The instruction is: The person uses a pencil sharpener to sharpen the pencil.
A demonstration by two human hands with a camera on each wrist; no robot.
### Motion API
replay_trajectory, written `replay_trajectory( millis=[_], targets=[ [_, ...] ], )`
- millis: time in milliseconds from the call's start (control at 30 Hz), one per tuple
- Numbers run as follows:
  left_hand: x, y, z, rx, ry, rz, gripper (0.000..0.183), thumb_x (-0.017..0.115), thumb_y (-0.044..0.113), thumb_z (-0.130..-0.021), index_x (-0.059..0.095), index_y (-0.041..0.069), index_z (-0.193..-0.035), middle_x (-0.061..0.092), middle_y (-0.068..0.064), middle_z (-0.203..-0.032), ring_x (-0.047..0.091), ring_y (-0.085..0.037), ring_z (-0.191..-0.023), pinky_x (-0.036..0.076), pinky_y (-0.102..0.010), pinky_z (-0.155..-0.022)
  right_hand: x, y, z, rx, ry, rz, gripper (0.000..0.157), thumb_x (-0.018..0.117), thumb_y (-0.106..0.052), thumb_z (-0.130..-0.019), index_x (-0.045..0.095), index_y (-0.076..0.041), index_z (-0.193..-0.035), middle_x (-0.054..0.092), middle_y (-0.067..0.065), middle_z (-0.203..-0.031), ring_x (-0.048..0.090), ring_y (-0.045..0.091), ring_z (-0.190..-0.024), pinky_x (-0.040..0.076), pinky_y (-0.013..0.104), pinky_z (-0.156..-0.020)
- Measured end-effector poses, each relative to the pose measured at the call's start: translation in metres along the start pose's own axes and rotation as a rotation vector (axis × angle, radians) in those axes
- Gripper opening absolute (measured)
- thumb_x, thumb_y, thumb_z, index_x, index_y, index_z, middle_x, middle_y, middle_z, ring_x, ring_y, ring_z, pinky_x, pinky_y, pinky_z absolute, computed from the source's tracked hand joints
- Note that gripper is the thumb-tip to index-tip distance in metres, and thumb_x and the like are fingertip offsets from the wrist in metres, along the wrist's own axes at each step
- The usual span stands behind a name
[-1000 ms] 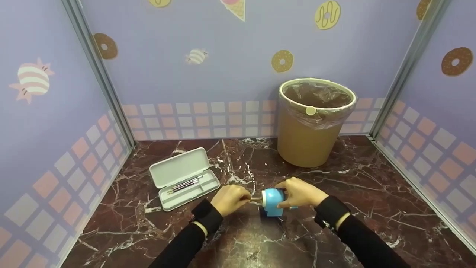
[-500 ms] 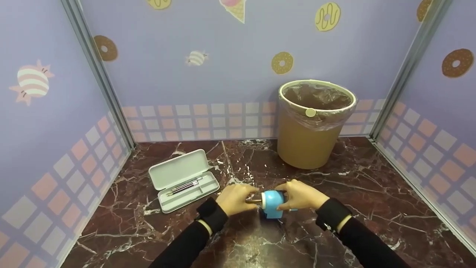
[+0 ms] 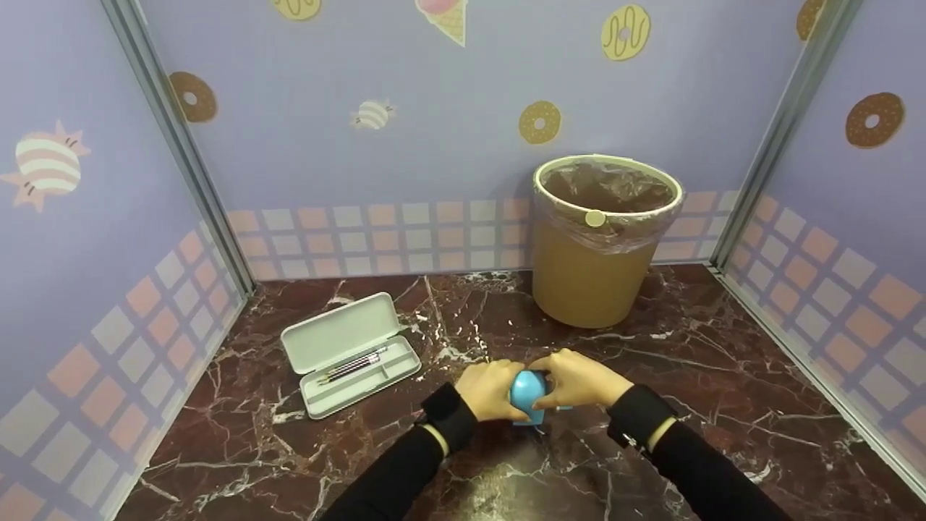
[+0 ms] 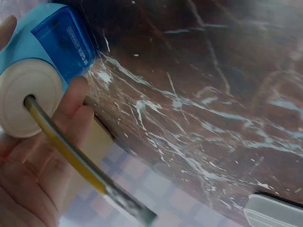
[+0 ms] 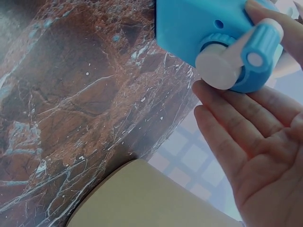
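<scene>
A blue crank pencil sharpener (image 3: 527, 391) stands on the marble table between both hands. My left hand (image 3: 489, 391) grips its front end, fingers spread round the cream front disc (image 4: 40, 78). A pencil (image 4: 78, 156) with a metal ferrule sticks out of the disc's hole and passes over the palm. Below the disc, the dark blue see-through drawer (image 4: 66, 42) shows in the left wrist view. My right hand (image 3: 587, 380) holds the back of the sharpener, thumb on one side and fingers on the other. Its crank handle (image 5: 258, 45) points out past the right fingers, ungripped.
An open pale pencil case (image 3: 354, 398) with several pencils (image 3: 354, 365) lies to the left. A tan waste bin (image 3: 589, 275) with a clear liner stands at the back right. White specks (image 3: 477, 336) dot the table behind the hands. Patterned walls enclose three sides.
My left hand let go of the pencil's end, opened and moved right onto the sharpener's front. The right hand has kept its hold. The head view has turned slightly.
</scene>
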State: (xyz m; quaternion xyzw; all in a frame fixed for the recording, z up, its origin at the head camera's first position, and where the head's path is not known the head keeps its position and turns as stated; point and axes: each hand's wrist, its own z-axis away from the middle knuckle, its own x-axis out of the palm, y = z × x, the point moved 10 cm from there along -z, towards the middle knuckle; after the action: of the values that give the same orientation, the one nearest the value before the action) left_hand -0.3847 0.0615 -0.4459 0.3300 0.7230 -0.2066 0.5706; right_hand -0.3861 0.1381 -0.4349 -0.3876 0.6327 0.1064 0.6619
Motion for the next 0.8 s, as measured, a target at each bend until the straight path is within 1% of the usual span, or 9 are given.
replay_trajectory(
  millis=[233, 467, 533, 667, 800],
  targets=[
    [0.011, -0.001, -0.004, -0.061, -0.019, 0.0, 0.067, 0.091, 0.054, -0.067, 0.065, 0.013, -0.113, 0.075, -0.004, -0.098, 0.073, -0.018, -0.084, 0.058, -0.032, -0.067, 0.003, 0.002, -0.001, 0.016, -0.019, -0.018, 0.056, 0.087, -0.027, -0.078, 0.07, 0.001, -0.125, 0.079, 0.013, -0.107, 0.072, 0.009, -0.076, 0.054, 0.019, -0.067],
    [0.016, -0.003, -0.008, -0.09, -0.003, -0.038, 0.069, 0.09, 0.058, -0.065, 0.065, 0.013, -0.11, 0.075, -0.005, -0.092, 0.073, -0.019, -0.079, 0.059, -0.033, -0.063, 0.002, 0.004, 0.001, 0.03, -0.011, -0.01, 0.056, 0.088, -0.028, -0.078, 0.07, 0.0, -0.124, 0.079, 0.013, -0.109, 0.074, 0.013, -0.08, 0.055, 0.021, -0.069],
    [0.016, -0.004, -0.008, -0.096, 0.0, -0.027, 0.069, 0.09, 0.058, -0.064, 0.065, 0.012, -0.109, 0.075, -0.005, -0.092, 0.073, -0.019, -0.079, 0.059, -0.033, -0.063, 0.0, 0.004, 0.002, 0.033, 0.001, -0.003, 0.056, 0.088, -0.028, -0.077, 0.071, -0.001, -0.123, 0.079, 0.012, -0.109, 0.074, 0.014, -0.081, 0.055, 0.022, -0.07],
    [0.019, -0.006, -0.007, -0.104, 0.001, 0.029, 0.07, 0.091, 0.058, -0.063, 0.065, 0.012, -0.108, 0.075, -0.005, -0.093, 0.074, -0.02, -0.081, 0.059, -0.035, -0.064, -0.001, 0.002, 0.003, 0.031, 0.021, 0.011, 0.057, 0.088, -0.027, -0.077, 0.071, -0.001, -0.124, 0.078, 0.013, -0.113, 0.076, 0.018, -0.085, 0.057, 0.024, -0.073],
    [0.021, -0.009, -0.008, -0.11, -0.003, 0.058, 0.069, 0.09, 0.06, -0.063, 0.066, 0.012, -0.107, 0.075, -0.004, -0.092, 0.073, -0.02, -0.079, 0.059, -0.035, -0.064, -0.002, 0.003, 0.007, 0.038, 0.044, 0.03, 0.067, 0.088, -0.03, -0.078, 0.066, 0.002, -0.132, 0.077, 0.015, -0.116, 0.075, 0.019, -0.086, 0.058, 0.028, -0.076]
  ],
)
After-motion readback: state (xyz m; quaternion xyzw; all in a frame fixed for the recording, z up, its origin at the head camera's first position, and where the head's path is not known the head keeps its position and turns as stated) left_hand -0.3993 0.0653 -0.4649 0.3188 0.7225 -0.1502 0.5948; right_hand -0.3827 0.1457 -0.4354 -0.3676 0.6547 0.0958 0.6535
